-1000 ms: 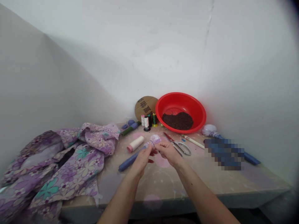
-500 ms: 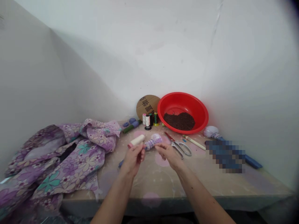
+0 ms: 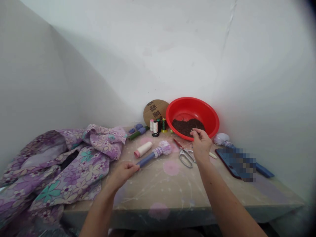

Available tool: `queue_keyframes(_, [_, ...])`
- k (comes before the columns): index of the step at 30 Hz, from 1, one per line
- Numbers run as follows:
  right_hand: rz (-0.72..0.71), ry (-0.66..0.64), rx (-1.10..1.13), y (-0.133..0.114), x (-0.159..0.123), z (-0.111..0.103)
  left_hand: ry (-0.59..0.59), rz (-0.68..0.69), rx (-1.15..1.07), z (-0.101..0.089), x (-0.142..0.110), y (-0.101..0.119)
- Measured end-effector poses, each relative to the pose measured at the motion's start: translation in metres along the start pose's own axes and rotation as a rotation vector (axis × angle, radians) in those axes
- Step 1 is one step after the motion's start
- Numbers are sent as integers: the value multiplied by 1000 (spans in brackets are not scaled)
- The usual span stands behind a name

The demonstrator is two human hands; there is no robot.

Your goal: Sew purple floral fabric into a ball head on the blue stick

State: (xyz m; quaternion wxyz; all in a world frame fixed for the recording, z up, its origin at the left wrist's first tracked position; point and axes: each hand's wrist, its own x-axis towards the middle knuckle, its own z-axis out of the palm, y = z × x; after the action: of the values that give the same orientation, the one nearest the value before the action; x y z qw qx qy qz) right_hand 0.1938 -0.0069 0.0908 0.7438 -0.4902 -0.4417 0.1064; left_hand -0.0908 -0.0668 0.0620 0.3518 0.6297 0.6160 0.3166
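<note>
My left hand is closed on the lower end of a blue stick with a cloth-wrapped ball head. Dark cord is wound about the neck below its pale purple head. In front of the red basin, my right hand is raised with thumb and fingers pinched together. Whatever they hold, if anything, is too small to make out. Scissors with red-tipped blades lie beneath that hand, partly hidden by it. A white thread spool with a pink end lies just behind the stick.
Purple flowered fabric is heaped at left. Several thread spools stand by a round cardboard piece. Dark grains lie in the basin. A phone and another ball-headed stick lie at right.
My right hand has moved up and right, away from the stick's neck towards the basin. My left hand has slid down and left to the handle's lower end.
</note>
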Motion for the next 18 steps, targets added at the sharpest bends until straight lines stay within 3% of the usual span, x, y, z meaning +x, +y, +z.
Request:
queue_keyframes(5, [-178, -200, -258, 18, -12, 8, -17, 81, 185, -4, 5, 4])
queue_keyframes(8, [-288, -196, -468, 25, -13, 9, -26, 152, 193, -11, 1, 14])
queue_keyframes(11, [-270, -224, -576, 28, -10, 6, -62, 181, 259, -19, -5, 20])
queue_keyframes(15, [-203, -524, -642, 25, -19, 8, -125, 211, 322, -17, -7, 21])
queue_keyframes(18, [-240, -626, -779, 22, -33, 18, -136, 195, 325, -9, -4, 19])
